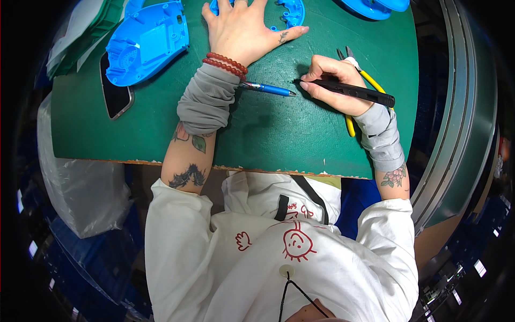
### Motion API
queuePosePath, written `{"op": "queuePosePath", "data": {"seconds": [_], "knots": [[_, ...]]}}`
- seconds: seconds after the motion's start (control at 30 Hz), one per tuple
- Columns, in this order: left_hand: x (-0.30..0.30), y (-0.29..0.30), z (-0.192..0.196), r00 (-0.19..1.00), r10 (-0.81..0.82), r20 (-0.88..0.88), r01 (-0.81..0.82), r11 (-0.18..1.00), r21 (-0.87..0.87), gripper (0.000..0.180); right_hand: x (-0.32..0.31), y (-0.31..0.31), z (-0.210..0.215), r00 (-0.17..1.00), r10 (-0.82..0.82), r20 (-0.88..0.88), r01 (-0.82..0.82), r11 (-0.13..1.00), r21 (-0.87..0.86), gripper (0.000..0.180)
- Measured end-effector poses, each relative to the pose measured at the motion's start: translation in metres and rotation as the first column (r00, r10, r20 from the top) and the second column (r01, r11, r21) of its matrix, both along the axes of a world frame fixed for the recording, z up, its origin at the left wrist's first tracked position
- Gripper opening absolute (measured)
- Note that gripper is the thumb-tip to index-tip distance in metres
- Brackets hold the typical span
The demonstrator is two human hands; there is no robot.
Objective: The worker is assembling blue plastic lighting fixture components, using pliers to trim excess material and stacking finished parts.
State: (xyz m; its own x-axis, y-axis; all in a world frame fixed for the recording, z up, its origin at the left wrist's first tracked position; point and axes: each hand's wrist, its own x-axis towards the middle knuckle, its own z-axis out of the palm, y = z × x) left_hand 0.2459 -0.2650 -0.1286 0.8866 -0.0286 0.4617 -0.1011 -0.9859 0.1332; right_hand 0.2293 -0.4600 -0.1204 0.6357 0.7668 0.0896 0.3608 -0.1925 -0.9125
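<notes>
My left hand [236, 33] lies spread at the top edge, thumb stretched out to the right. Its fingertips are cut off by the frame. Under and beside it is a blue plastic part [293, 13] with small posts, partly hidden by the hand. My right hand [339, 80] grips a slim black pen-shaped tool [370, 94] between thumb and fingers, its thin tip pointing left above the green table. Beneath this hand lies a pair of yellow-handled cutting pliers [373, 80], partly covered. A blue click pen [273, 89] rests between the hands, one end under my left wrist.
A large blue plastic shell [147, 43] lies at the left, overlapping a dark phone [116, 94]. Behind it stands a green tray [96, 32] with white sheets. More blue round parts [370, 7] sit at the far right. The green table [289, 139] has a worn front edge.
</notes>
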Motion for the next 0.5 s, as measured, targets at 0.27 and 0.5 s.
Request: {"op": "queuePosePath", "data": {"seconds": [0.27,0.5], "knots": [[-0.0001,-0.002,0.0036,1.0,-0.013,-0.002,0.013,0.999,-0.033,0.076,0.0012,-0.0012,-0.0021,0.999,-0.015,-0.041,0.015,1.0,-0.001,0.02],[0.0,-0.0008,0.0018,1.0,-0.004,0.011,0.005,1.0,-0.008,0.076,0.0017,-0.0019,0.0002,1.0,0.014,-0.027,-0.015,0.999,-0.04,0.02]]}}
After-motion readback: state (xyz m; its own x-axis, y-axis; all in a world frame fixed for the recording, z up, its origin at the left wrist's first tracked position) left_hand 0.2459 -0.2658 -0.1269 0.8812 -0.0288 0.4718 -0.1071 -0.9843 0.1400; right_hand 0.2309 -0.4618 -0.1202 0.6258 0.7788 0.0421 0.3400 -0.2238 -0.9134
